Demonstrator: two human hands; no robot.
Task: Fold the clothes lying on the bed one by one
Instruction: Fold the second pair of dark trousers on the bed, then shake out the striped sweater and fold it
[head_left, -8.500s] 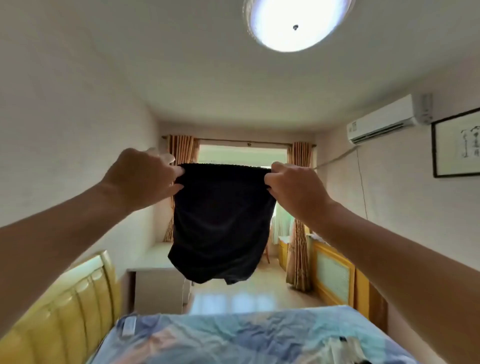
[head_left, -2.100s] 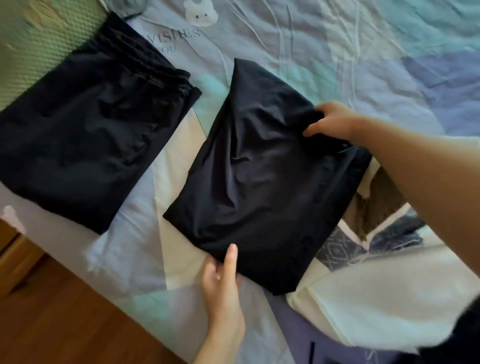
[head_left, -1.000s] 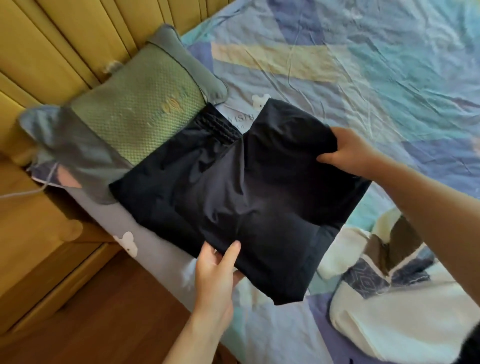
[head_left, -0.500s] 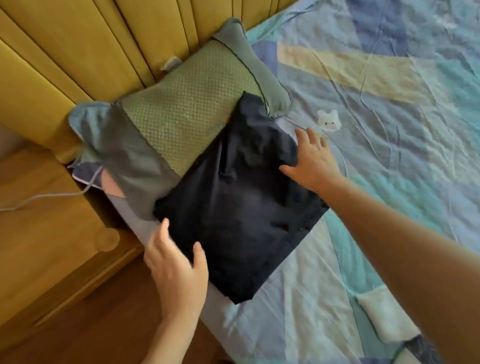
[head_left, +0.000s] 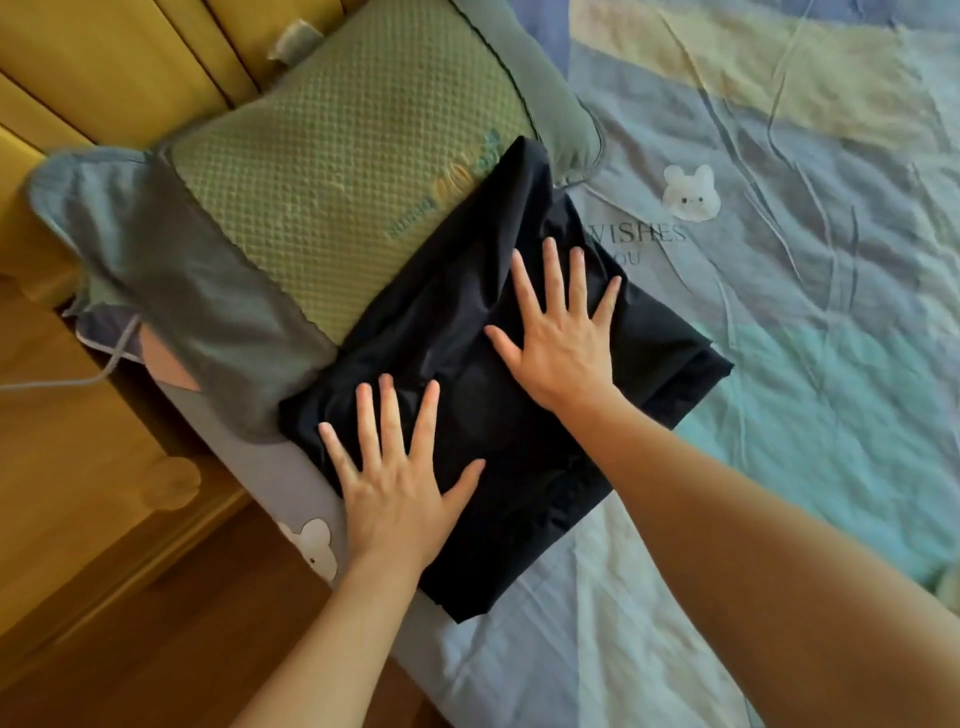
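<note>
Black folded shorts (head_left: 498, 405) now lie stacked by the bed (head_left: 779, 364) edge, their 11 o'clock corner on the bumpy green pillow (head_left: 337, 171). Half a second ago the hands were just letting go. Now the left hand (head_left: 395, 488) and right hand (head_left: 561, 343) press flat on the smooth cloth, fingers spread.

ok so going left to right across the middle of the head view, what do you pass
wooden bedside cabinet → grey-and-green textured pillow → left hand flat on the folded black garment → right hand flat on it too → white bear print on the blue patchwork bedsheet
</note>
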